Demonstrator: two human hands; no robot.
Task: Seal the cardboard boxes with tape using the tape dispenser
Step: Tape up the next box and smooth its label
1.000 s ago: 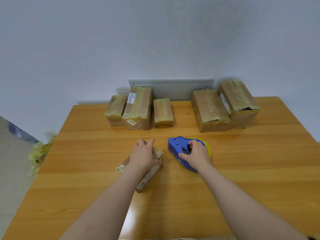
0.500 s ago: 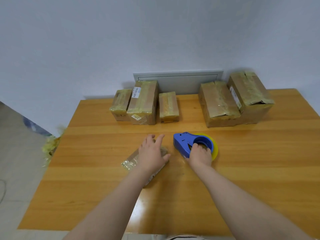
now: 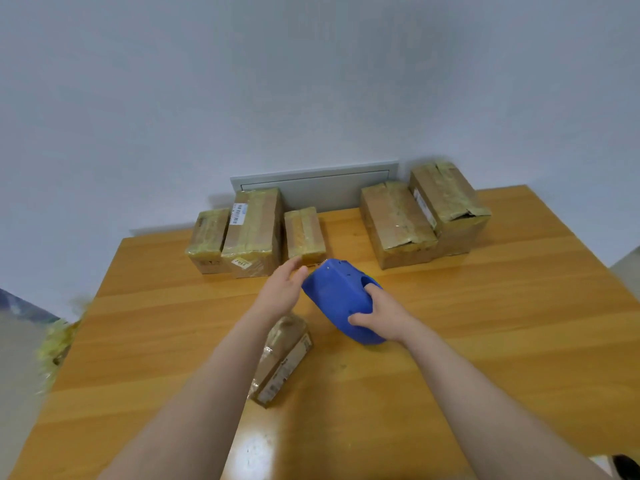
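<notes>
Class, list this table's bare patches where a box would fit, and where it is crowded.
Bare: the right of the table, nearer than the two large boxes; the left, nearer than the three smaller boxes; a gap between those groups. Crowded: the back edge, and the centre around the tape dispenser and small box.

The wooden table carries six taped cardboard boxes. One small box lies near the middle. Three boxes stand at the far left edge, and two bigger boxes at the far right, side by side.
</notes>
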